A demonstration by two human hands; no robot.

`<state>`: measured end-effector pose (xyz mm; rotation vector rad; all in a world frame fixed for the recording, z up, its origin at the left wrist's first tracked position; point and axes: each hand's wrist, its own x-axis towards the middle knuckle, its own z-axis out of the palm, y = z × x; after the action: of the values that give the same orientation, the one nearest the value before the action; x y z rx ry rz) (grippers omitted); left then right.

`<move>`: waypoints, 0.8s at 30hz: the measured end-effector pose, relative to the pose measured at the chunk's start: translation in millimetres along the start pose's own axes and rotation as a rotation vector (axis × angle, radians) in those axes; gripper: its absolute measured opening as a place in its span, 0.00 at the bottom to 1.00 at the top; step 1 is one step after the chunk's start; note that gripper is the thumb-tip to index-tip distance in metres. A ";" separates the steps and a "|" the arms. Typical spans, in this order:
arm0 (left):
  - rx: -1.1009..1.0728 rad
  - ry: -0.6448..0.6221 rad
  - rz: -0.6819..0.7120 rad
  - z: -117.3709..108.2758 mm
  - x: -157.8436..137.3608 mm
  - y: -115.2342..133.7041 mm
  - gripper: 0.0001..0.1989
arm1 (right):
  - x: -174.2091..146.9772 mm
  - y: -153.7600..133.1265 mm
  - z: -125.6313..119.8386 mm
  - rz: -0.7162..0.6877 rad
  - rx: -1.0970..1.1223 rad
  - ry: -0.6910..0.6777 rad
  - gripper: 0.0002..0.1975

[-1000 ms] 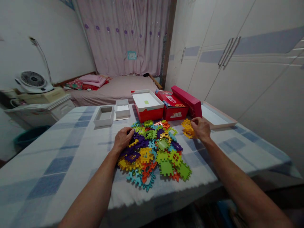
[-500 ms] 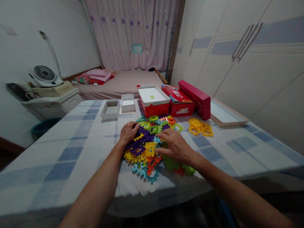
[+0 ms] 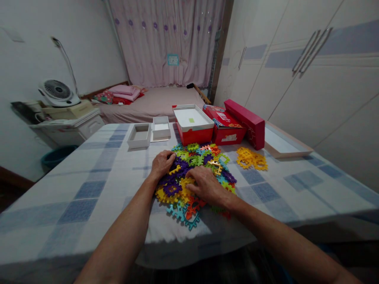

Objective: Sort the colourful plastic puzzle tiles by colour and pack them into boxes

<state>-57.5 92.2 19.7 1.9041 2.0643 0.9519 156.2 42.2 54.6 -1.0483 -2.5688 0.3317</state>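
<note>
A heap of colourful plastic interlocking gear-like pieces (image 3: 195, 159) lies on the cloth-covered table before me. It mixes purple, yellow, green, blue and orange pieces. My left hand (image 3: 162, 163) rests against the heap's left edge, fingers loosely bent and thumb apart, holding nothing that I can see. Over the heap's middle, my right hand (image 3: 205, 182) has its thumb and fingers closed around a yellow interlocking piece (image 3: 185, 188), partly covered by the hand. Toward the front edge lie blue pieces (image 3: 176, 212). A separate small pile of yellow pieces (image 3: 251, 159) sits to the right.
Behind the heap stand a red box with a white tray top (image 3: 195, 136), another red box (image 3: 229, 136) and a long crimson lid (image 3: 247, 123). A shallow open tray (image 3: 286, 148) is at right. Two small white boxes (image 3: 139, 142) stand at the back left.
My right hand has moved left and down onto the yellow piece, its fingers closing in. More pieces show on the heap's right side. My left hand stays at the heap's left edge.
</note>
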 end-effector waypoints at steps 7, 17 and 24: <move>0.003 -0.018 0.006 0.1 0.7 -0.6 0.19 | 3.5 20.8 -39.0 0.155 0.337 0.264 0.07; 0.000 -0.025 0.003 -1.2 1.2 -0.1 0.20 | -45.0 171.7 -81.9 0.605 -0.100 0.466 0.13; 0.015 -0.030 0.004 -0.6 1.4 -1.5 0.21 | -46.8 140.9 -64.8 0.195 -0.118 0.392 0.16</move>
<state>-59.3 93.4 19.7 1.9190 2.0575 0.9060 301.9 113.0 55.3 -1.2677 -2.1639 0.0150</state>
